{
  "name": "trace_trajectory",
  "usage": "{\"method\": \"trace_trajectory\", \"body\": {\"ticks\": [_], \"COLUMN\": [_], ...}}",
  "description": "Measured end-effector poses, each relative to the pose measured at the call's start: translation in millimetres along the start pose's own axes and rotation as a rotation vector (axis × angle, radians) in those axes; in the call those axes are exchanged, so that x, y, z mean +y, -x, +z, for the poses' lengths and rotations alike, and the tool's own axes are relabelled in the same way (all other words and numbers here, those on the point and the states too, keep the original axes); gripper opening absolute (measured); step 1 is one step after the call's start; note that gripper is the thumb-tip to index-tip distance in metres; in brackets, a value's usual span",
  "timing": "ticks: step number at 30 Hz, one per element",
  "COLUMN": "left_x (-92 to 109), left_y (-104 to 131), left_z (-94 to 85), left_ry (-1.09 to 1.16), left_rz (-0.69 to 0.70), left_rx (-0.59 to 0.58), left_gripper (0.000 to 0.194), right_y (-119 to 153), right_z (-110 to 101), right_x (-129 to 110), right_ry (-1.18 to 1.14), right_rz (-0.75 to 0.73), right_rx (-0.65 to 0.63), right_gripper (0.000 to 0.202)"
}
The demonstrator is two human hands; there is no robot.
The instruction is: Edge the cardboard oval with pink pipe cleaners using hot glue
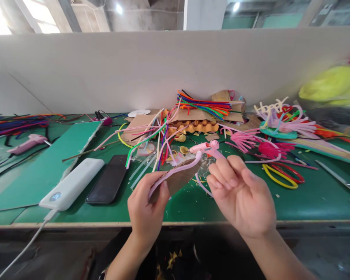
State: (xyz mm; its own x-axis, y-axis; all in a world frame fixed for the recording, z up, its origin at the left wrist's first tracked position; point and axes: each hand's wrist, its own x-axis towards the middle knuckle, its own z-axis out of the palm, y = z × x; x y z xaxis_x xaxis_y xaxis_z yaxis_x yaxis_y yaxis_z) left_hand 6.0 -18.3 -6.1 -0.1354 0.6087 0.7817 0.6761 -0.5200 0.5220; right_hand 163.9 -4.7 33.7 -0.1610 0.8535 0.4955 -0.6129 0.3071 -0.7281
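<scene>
Green-topped and strewn with scraps, the counter (189, 214) is backed by a pale partition (134, 66). Near its front edge, a piece of cardboard (182, 182) is held up by the left hand (147, 206), which is clamped on its lower end, thumb toward the right. Along the upper edge of the cardboard a lilac stem (179, 168) is laid, its near part pinned by the same grip. The right hand (245, 194) is raised just beside the cardboard's far end, palm turned up and fingers curled inward; lilac stem is seen at its fingertips and below them, but whether it is gripped there cannot be told.

Behind the cardboard, a pink tool (202, 147) is partly seen, with loose coloured stems (165, 134) fanned out to its left. An egg tray (195, 126) is overhung by a tied bundle (204, 105) of bright stems. At the left, a phone (107, 181) is placed beside a white power bank (72, 184), into which a cable (23, 249) is plugged; a glue gun (27, 144) is set farther left. At the right, pink tufts (245, 140), a yellow loop (281, 186) and a metal tool (336, 175) are spread.
</scene>
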Motion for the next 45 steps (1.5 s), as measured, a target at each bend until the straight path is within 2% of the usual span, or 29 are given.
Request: {"method": "trace_trajectory", "body": {"ticks": [8, 16, 23, 26, 30, 33, 36, 38, 41, 43, 45], "left_x": [0, -2, -1, 1, -2, -6, -9, -11, -15, -16, -16], "left_y": [-1, -1, -2, -3, -2, 2, 6, 9, 12, 13, 13], "left_z": [0.2, 0.3, 2.3, 4.7, 13.4, 23.7, 33.0, 37.4, 41.0, 41.2, 39.3], "left_ry": [-0.009, -0.013, 0.06, 0.182, 0.416, 0.606, 0.683, 0.685, 0.669, 0.655, 0.612], "left_rz": [0.007, -0.009, -0.09, -0.214, -0.534, -0.802, -1.014, -1.058, -1.066, -1.048, -0.947], "left_rx": [0.027, 0.009, -0.029, -0.05, -0.124, -0.178, -0.198, -0.218, -0.256, -0.262, -0.273], "left_gripper": [0.011, 0.011, 0.012, 0.011, 0.013, 0.015, 0.013, 0.015, 0.025, 0.039, 0.055], "right_y": [4, 3, 7, 9, 6, -2, -12, -18, -25, -31, -38], "right_z": [4, 2, 6, 5, -4, -12, -16, -16, -11, -8, -7], "right_x": [2, 3, 1, -4, -11, -11, -7, -4, -3, -3, -3], "right_ry": [-0.157, -0.07, -0.08, -0.083, 0.027, 0.205, 0.454, 0.606, 0.704, 0.708, 0.706], "right_rz": [0.066, 0.073, 0.099, 0.118, 0.047, -0.029, -0.052, -0.033, 0.008, 0.019, -0.002], "right_rx": [-0.034, -0.018, -0.132, -0.152, -0.139, -0.101, -0.019, 0.008, -0.032, -0.053, -0.062], "right_gripper": [0.03, 0.025, 0.03, 0.029, 0.036, 0.039, 0.022, 0.018, 0.02, 0.022, 0.026]}}
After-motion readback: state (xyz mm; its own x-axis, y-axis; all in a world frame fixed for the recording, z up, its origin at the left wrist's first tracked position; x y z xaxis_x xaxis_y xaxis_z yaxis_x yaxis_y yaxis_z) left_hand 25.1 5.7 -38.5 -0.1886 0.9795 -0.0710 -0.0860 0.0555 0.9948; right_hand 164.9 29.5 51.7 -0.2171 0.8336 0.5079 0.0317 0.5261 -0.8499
